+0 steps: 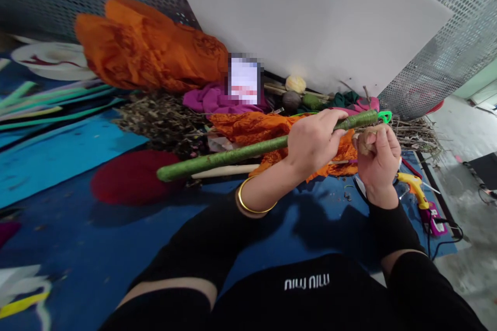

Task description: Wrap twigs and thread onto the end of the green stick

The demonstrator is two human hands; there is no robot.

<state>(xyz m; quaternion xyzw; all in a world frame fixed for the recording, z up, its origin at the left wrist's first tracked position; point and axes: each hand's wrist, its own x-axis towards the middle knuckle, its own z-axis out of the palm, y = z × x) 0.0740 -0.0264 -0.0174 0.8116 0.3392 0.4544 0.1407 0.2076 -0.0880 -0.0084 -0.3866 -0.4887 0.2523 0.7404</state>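
My left hand is wrapped round a long green stick, which looks bound in green thread and slants up toward the right. A gold bangle circles that wrist. Just below the stick's right end, my right hand is closed, thumb against fingers. Something small and tan shows between its fingers, too unclear to name. A bright green loop shows beside the stick's tip; I cannot tell what it belongs to. Beneath the stick lie orange cloth and a pale stick.
A dark red round pad lies on the blue table. Dry twigs, a large orange cloth bundle and a pixelated screen stand behind. On the right are a yellow glue gun and a purple power strip with a black cord.
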